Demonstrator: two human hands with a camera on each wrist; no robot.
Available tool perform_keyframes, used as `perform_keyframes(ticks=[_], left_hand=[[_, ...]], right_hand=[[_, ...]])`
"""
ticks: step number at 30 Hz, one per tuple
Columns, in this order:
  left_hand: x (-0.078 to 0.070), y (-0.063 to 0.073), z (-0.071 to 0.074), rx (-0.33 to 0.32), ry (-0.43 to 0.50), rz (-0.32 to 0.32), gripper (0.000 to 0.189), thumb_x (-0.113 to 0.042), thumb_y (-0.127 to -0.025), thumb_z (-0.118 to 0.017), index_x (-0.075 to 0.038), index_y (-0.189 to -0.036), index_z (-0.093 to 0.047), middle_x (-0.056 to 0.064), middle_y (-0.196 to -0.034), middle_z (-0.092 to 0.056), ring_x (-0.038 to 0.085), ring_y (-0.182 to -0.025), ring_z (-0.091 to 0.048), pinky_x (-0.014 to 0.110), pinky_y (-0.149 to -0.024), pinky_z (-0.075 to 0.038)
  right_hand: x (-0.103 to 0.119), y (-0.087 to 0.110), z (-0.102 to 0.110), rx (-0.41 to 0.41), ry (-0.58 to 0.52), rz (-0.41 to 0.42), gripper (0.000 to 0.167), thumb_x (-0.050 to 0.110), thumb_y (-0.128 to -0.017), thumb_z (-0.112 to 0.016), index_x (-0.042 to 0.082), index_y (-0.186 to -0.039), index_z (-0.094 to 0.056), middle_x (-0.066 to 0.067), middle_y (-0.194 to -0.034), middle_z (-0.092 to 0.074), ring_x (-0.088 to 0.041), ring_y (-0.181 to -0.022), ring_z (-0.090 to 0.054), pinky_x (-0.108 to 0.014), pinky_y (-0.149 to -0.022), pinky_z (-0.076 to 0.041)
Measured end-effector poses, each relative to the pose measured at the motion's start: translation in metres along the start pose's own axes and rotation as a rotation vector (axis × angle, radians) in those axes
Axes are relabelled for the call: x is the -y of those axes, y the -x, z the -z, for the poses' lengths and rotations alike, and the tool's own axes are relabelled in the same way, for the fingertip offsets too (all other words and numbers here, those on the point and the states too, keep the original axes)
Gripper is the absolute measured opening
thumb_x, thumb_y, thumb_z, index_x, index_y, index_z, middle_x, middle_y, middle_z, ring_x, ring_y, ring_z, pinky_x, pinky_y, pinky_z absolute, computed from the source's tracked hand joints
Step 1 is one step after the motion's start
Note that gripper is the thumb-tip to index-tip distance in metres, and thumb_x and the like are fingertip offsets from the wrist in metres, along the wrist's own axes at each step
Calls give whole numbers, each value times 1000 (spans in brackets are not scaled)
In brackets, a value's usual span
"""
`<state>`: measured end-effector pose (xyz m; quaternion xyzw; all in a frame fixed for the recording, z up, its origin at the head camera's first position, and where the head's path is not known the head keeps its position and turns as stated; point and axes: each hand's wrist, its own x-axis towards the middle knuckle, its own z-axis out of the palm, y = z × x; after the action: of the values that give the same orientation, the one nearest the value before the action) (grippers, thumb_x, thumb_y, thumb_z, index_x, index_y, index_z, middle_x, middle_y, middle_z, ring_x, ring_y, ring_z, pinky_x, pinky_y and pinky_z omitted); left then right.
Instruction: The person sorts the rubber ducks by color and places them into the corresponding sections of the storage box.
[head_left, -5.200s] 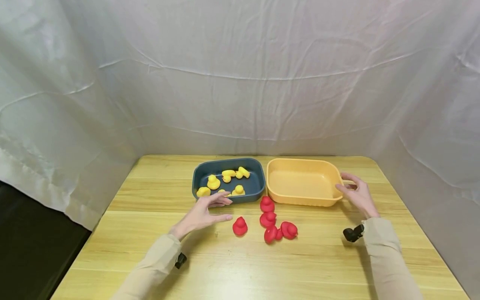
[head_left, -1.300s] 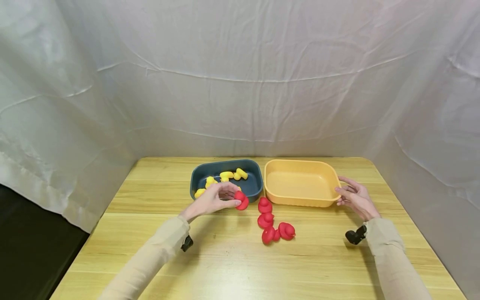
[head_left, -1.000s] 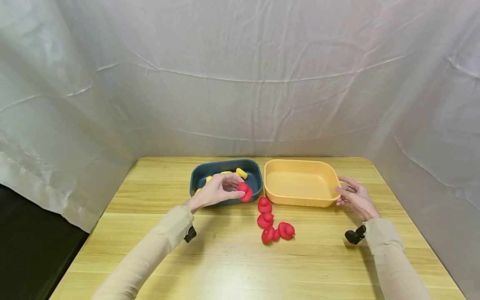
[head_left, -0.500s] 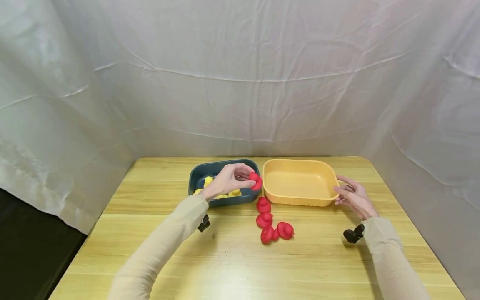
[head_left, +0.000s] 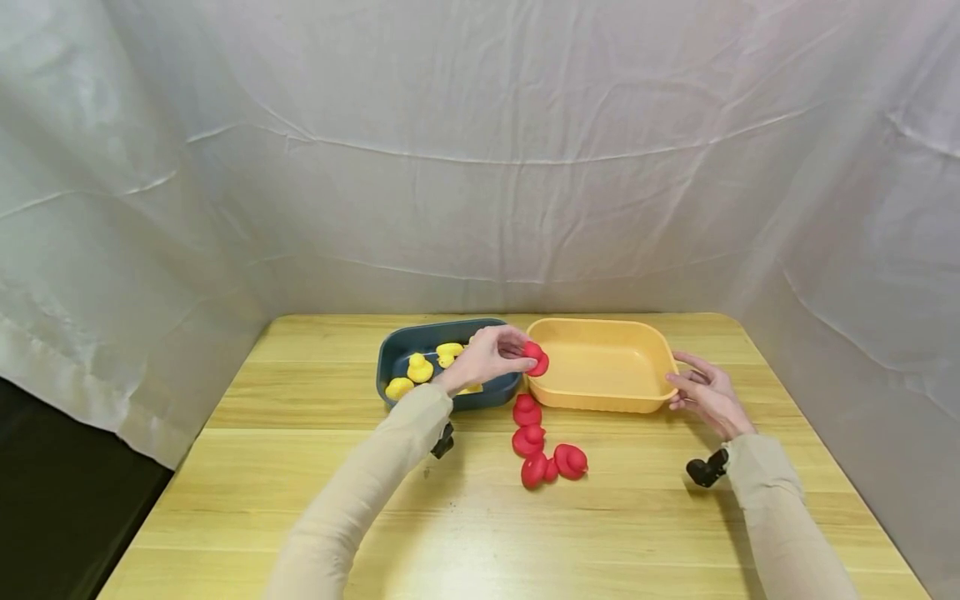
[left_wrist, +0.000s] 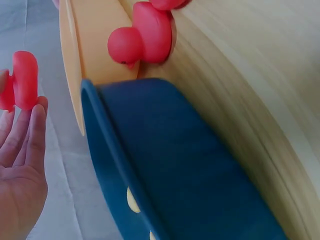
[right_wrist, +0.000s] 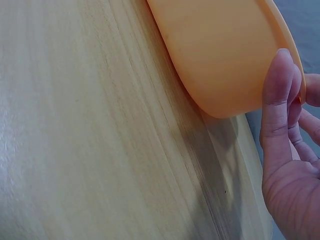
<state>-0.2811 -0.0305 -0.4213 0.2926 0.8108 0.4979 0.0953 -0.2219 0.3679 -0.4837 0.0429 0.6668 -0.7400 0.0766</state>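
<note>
Presently, the left hand [head_left: 486,358] pinches a red duck [head_left: 537,359] at frame centre, raised at the left end of the yellow tray [head_left: 600,367]. The duck has shifted rightward; its carry appears mostly past the blue tray [head_left: 480,402]. The right hand [head_left: 712,397] grasps the yellow tray's right rim.

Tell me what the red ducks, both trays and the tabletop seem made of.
The red ducks look like smooth rubber or vinyl: rounded, evenly coloured bodies. The blue tray and orange tray seem moulded plastic with low sheen: even colour, rounded corners. The tabletop shows wood grain and bright glare, suggesting smooth, slightly glossy wood or laminate; I can't tell which.
</note>
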Motion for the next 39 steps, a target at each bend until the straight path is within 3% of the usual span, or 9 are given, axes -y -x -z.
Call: perform_keyframes(ticks=[7,13,26,33,39], left_hand=[[1,-10,-14,13,-14,53,39,-18,-90,-77,-2,-123,-65,14,-119,-71,25,-108,-69,29,-96,-60],[2,-16,-22,17,-16,61,38,-16,-91,-76,-1,-123,-64,14,-120,-71,26,-111,-68,29,-97,-60],[5,-21,-27,25,-17,74,44,-22,-91,-77,-1,-127,-64,14,-123,-70,28,-113,-68,32,-99,-60],[4,-16,-24,27,14,25,44,-20,-92,-75,2,-128,-62,24,-131,-64,36,-123,-63,41,-109,-54],[5,4,-18,58,36,-11,40,-21,-92,-75,0,-125,-64,22,-127,-67,32,-119,-65,41,-107,-55]], right_hand=[[0,1,1,4,9,6,60,6,-98,-64,9,-151,-36,3,-88,-68,-10,-65,-66,-24,-61,-62],[-1,1,0,3,3,6,59,7,-98,-64,10,-150,-37,3,-87,-68,-10,-65,-66,-24,-61,-62],[0,2,-1,3,1,5,60,6,-98,-64,9,-151,-36,3,-88,-68,-10,-66,-65,-24,-62,-62],[2,3,-2,4,10,0,65,7,-98,-64,7,-154,-32,3,-87,-67,-10,-66,-65,-24,-62,-62],[1,3,-4,7,-5,-3,63,7,-98,-64,8,-153,-33,3,-88,-68,-10,-67,-65,-24,-62,-62]])
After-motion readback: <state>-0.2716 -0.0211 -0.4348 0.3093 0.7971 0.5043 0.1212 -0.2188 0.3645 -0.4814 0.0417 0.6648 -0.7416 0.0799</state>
